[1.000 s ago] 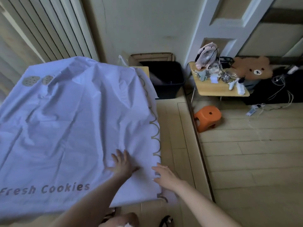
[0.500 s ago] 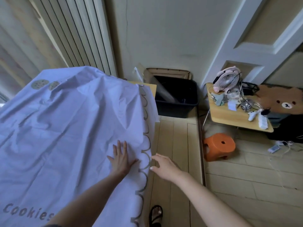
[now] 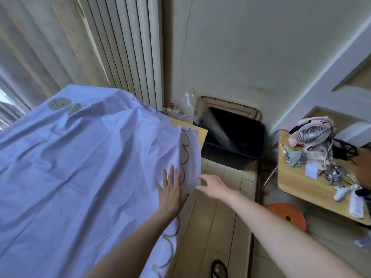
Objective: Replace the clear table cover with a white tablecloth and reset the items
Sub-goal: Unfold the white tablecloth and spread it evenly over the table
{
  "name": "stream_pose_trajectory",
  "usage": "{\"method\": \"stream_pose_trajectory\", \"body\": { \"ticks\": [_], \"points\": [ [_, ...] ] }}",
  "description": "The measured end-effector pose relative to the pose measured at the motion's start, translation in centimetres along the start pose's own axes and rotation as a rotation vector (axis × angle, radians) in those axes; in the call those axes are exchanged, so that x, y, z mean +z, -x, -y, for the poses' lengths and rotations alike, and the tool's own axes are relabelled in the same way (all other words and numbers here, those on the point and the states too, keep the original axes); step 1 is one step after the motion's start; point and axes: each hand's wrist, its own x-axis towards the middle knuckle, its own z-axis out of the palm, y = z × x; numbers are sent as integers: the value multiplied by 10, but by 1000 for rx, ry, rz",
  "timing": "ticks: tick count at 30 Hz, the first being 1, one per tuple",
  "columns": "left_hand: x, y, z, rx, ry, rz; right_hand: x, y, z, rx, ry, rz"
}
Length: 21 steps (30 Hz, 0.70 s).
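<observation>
Here, the white tablecloth (image 3: 80, 167) with its scalloped brown border lies rumpled over the surface (image 3: 197, 130), filling the view from seven to eleven o'clock; only the surface's bare wooden corner shows, at the cloth's one o'clock. A black bin (image 3: 241, 137) stands on the floor against the wall, just beyond that corner. At three o'clock a second, smaller surface (image 3: 297, 187) carries a clutter of cables and a pink fan (image 3: 311, 133), with an orange stool (image 3: 289, 215) partly under its near edge. The left hand (image 3: 170, 194) lies flat with fingers spread wide, pressing the cloth beside its right border. At its three o'clock, the right hand (image 3: 212, 186) pinches the hanging hem between thumb and fingertips.
</observation>
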Motion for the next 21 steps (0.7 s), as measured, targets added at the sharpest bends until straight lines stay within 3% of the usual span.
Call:
{"method": "stream_pose_trajectory", "body": {
  "ticks": [4,12,17,21],
  "points": [
    [-14,-39,-11,-53,-46,-77,-38,-39,-14,-48,87,15],
    [-50,-140,-46,-254,-105,-54,-122,-129,-38,-214,245,159],
    [-52,-172,-56,-436,-79,-29,-153,-190,-19,-305,262,202],
    [-58,-192,-53,-486,-127,10,-155,-233,8,-376,307,232]
  ]
}}
